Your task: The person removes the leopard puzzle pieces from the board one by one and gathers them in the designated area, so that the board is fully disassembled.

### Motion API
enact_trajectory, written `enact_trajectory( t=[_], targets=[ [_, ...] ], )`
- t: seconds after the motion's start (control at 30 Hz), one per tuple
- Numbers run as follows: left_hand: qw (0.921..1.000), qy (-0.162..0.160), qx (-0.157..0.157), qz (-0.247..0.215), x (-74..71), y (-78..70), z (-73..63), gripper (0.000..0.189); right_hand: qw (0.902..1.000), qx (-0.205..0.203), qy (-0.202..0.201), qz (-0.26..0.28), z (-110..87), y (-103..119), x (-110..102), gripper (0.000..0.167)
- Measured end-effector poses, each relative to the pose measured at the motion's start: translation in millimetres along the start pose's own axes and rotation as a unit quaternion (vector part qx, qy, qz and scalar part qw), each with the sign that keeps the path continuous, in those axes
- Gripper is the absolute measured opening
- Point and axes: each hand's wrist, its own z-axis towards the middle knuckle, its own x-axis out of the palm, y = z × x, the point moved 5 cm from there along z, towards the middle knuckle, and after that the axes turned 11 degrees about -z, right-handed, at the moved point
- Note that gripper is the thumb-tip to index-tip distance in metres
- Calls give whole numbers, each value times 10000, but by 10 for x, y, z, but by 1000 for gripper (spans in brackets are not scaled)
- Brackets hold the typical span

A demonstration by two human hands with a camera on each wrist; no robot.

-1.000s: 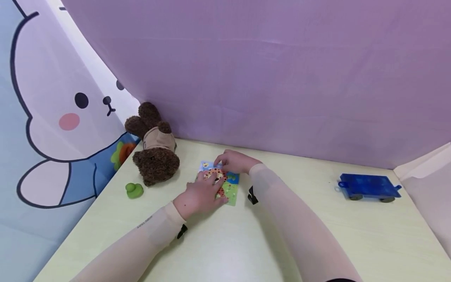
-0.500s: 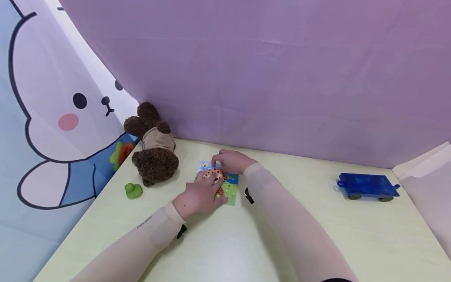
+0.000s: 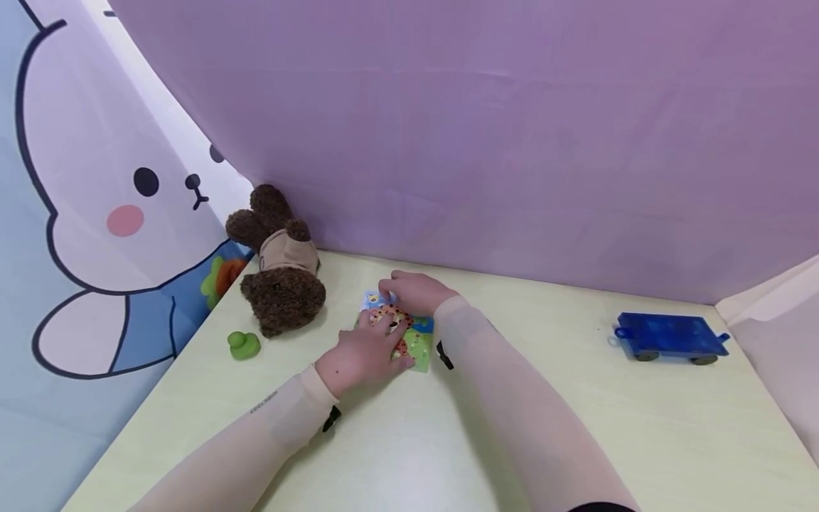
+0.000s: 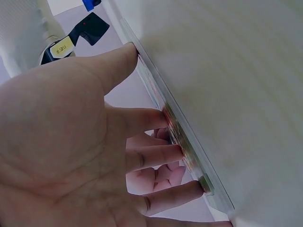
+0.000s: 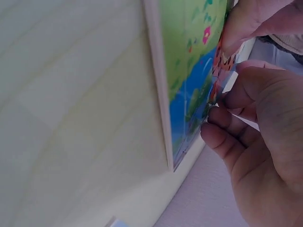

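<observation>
A thin picture board [image 3: 419, 350], printed with a red-spotted animal on green and blue, lies flat on the table. My left hand [image 3: 363, 355] rests on it with fingers spread; in the left wrist view the fingertips [image 4: 176, 152] touch its printed face. At the board's far edge is my right hand [image 3: 416, 291], its fingers curled. Closer up, in the right wrist view, the thumb and fingers of the right hand [image 5: 270, 123] pinch what looks like clear film [image 5: 227, 78] over the picture [image 5: 189, 90]. The fingers partly hide the spotted animal.
A brown plush bear [image 3: 284, 302] lies at the back left, against the purple cloth wall [image 3: 448, 142]. Nearer stands a small green toy duck [image 3: 244, 345]. On the right is a blue wheeled toy wagon [image 3: 670, 336]. The pale table [image 3: 544, 427] extends around them.
My right hand has shifted left along the board's far edge, its fingers still curled. The left hand and the board have stayed in place.
</observation>
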Motion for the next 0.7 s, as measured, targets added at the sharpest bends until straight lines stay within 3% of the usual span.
enact_trajectory(
  t=[0.43,0.7],
  targets=[
    [9999,106,-117,5,4,6,8,78,10000,-93,-32,7,17,-12,-27,11],
    [9998,148,-114,42,21,10,13,79,9964,-84,155,831,-42,-36,-70,16]
  ],
)
